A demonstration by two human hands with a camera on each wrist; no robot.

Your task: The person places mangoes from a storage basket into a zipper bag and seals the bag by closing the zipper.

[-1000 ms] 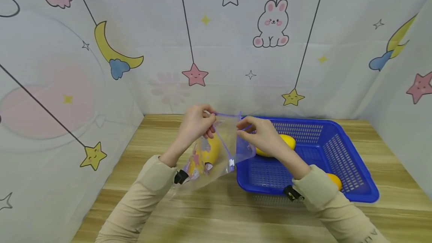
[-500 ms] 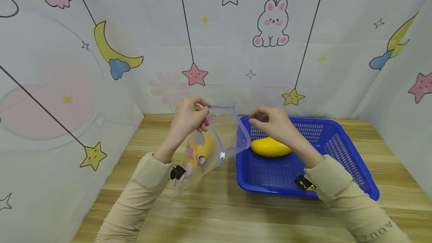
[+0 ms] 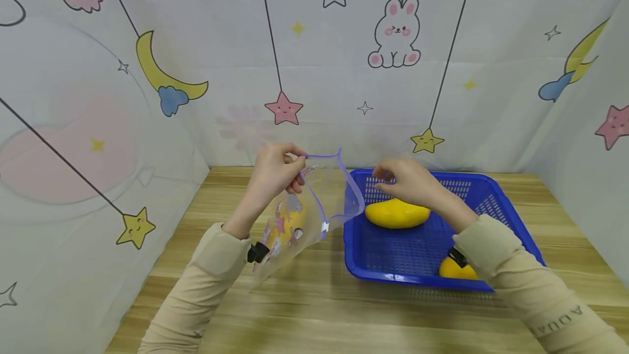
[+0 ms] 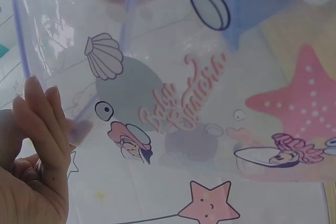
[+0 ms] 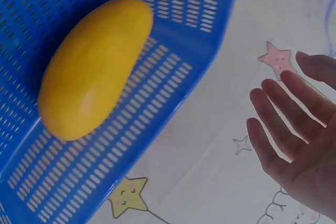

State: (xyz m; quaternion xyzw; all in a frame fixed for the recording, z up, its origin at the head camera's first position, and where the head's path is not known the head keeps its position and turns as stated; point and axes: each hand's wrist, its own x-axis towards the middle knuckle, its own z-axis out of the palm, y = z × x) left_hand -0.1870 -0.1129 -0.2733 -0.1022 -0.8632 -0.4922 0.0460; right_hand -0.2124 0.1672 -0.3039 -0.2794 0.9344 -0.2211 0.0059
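My left hand [image 3: 280,168] pinches the purple rim of a clear zip bag [image 3: 314,195] printed with shells and starfish. The bag's mouth gapes toward the right, with a white slider [image 3: 325,227] at its lower corner. Through the printed film shows a yellow fruit inside. Over the back of the blue basket [image 3: 354,272], my right hand [image 3: 405,179] hovers with relaxed fingers and holds nothing. Below that hand lies a yellow mango [image 3: 397,214], seen whole in the right wrist view as a smooth mango [image 5: 97,69]. The left wrist view shows the left hand [image 4: 39,145] at the bag's edge.
Another yellow fruit [image 3: 456,270] sits in the basket's front right, partly covered by the right sleeve. The basket stands on a wood-grain table [image 3: 304,316]. A white cartoon-printed curtain [image 3: 334,59] rises behind and at both sides.
My right hand has let go of the bag's rim and moved right over the basket, uncovering the mango. My left hand has drawn the bag slightly left, and its mouth has spread wider.
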